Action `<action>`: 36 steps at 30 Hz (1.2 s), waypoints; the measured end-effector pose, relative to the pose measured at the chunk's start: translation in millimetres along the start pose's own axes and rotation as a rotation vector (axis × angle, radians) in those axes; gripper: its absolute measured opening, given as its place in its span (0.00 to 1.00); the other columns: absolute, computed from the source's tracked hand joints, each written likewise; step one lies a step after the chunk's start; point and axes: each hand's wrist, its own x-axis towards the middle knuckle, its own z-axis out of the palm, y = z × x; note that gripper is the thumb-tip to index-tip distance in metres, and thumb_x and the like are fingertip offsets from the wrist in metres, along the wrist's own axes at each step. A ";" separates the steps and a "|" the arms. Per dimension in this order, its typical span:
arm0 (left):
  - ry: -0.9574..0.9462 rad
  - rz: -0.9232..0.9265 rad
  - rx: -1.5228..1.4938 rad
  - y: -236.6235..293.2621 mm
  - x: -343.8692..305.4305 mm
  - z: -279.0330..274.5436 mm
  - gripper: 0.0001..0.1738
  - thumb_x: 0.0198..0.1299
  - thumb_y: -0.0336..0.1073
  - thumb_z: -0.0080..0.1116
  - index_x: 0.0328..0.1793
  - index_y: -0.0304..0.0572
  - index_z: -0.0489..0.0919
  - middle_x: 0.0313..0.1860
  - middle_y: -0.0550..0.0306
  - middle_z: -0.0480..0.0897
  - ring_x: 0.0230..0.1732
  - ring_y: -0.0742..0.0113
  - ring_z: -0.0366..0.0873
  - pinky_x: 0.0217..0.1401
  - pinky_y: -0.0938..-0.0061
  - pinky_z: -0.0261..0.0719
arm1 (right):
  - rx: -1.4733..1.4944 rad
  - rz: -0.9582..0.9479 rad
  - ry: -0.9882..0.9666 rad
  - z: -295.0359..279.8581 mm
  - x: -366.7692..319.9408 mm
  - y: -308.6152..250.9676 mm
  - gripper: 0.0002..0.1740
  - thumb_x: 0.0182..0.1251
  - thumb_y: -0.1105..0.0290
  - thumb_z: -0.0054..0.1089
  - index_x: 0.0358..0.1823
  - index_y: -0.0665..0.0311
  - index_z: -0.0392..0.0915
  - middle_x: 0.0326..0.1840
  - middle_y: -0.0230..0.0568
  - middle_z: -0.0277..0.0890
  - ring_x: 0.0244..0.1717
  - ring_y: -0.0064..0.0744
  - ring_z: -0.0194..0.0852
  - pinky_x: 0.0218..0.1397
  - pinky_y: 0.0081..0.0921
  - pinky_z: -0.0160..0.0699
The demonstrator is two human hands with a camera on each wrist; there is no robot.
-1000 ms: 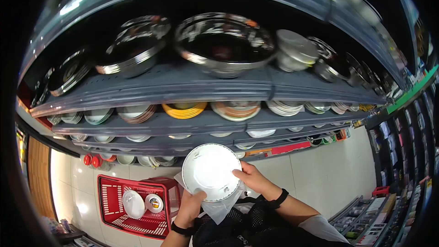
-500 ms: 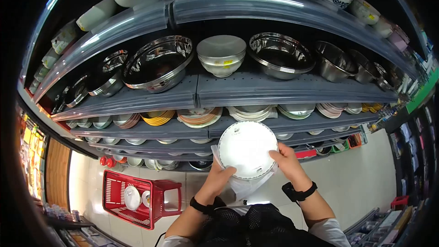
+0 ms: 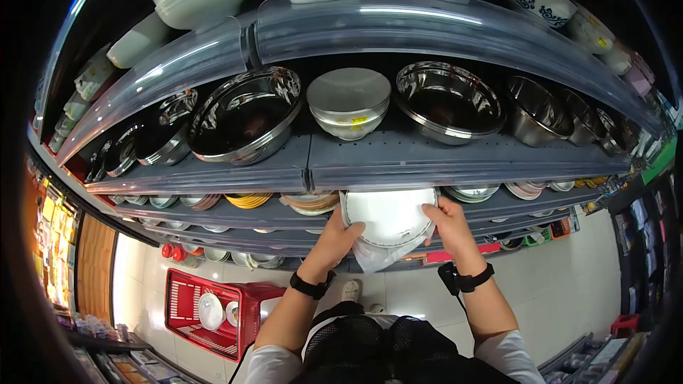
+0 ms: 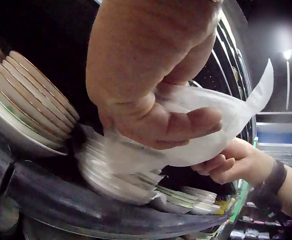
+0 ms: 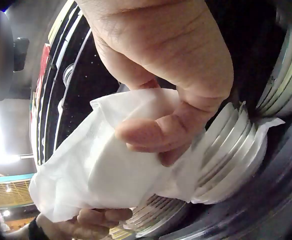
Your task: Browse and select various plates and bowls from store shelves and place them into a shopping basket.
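Both hands hold a white plate (image 3: pixel 390 219) with a dark patterned rim, close in at the shelf of stacked plates in the head view. My left hand (image 3: pixel 337 237) grips its left edge, thumb on the upper face and fingers underneath. On the opposite edge, my right hand (image 3: pixel 451 225) pinches it the same way. A thin white wrapping sheet (image 5: pixel 81 170) lies under the plate, pressed by the fingers of both hands, and its loose corner hangs toward the body. From below, the wrist views show a stack of white plates (image 5: pixel 231 155) just behind the held one.
Steel basins (image 3: pixel 245 117) and white bowls (image 3: pixel 348 99) fill the shelf above, behind a clear plastic lip (image 3: pixel 469 174) overhanging the plate's far edge. A red basket (image 3: pixel 245 320) holding a white dish (image 3: pixel 210 311) stands on the floor at left.
The hands have carried the plate forward, from in front of the body to the plate shelf, where its far edge now passes under the upper shelf's lip. Both hands keep their grip.
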 end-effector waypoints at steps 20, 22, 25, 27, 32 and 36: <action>0.144 0.522 0.848 -30.5 117.4 -22.9 0.17 0.63 0.36 0.56 0.56 0.36 0.77 0.54 0.41 0.79 0.56 0.43 0.74 0.61 0.56 0.70 | -0.258 -0.021 0.317 -14.8 97.1 7.9 0.13 0.64 0.66 0.58 0.46 0.66 0.77 0.34 0.46 0.78 0.24 0.34 0.77 0.23 0.29 0.72; 0.195 0.635 0.935 -34.2 122.9 -24.0 0.18 0.64 0.39 0.56 0.55 0.37 0.77 0.54 0.42 0.79 0.55 0.44 0.74 0.60 0.56 0.70 | -0.307 -0.064 0.343 -21.1 97.9 16.6 0.13 0.64 0.66 0.58 0.46 0.66 0.77 0.35 0.46 0.78 0.24 0.35 0.77 0.24 0.30 0.73; 0.166 0.512 0.968 -25.2 122.8 -23.5 0.18 0.63 0.40 0.57 0.55 0.38 0.77 0.54 0.43 0.79 0.55 0.45 0.75 0.59 0.56 0.71 | -0.461 -0.209 0.412 -23.0 100.4 21.0 0.13 0.64 0.67 0.58 0.46 0.67 0.77 0.35 0.47 0.79 0.25 0.37 0.78 0.25 0.31 0.73; 0.175 0.512 0.947 -32.2 129.7 -24.9 0.18 0.63 0.40 0.57 0.55 0.38 0.78 0.54 0.43 0.79 0.55 0.45 0.75 0.59 0.56 0.71 | -0.568 -0.306 0.453 -22.5 103.8 23.2 0.14 0.63 0.67 0.58 0.46 0.67 0.77 0.36 0.48 0.79 0.25 0.38 0.78 0.26 0.32 0.74; 0.248 0.641 0.985 -40.9 130.2 -23.1 0.18 0.62 0.40 0.58 0.54 0.39 0.78 0.53 0.43 0.79 0.55 0.46 0.75 0.59 0.57 0.72 | -0.829 -0.536 0.543 -21.0 121.9 24.5 0.14 0.63 0.67 0.58 0.46 0.67 0.78 0.37 0.49 0.79 0.26 0.41 0.78 0.29 0.35 0.75; 0.211 0.617 0.963 -40.0 130.5 -19.4 0.17 0.62 0.39 0.58 0.54 0.38 0.78 0.53 0.43 0.80 0.55 0.46 0.75 0.59 0.57 0.72 | -1.035 -0.718 0.619 -27.5 123.4 30.8 0.14 0.63 0.67 0.58 0.46 0.68 0.78 0.38 0.50 0.80 0.26 0.43 0.79 0.31 0.37 0.76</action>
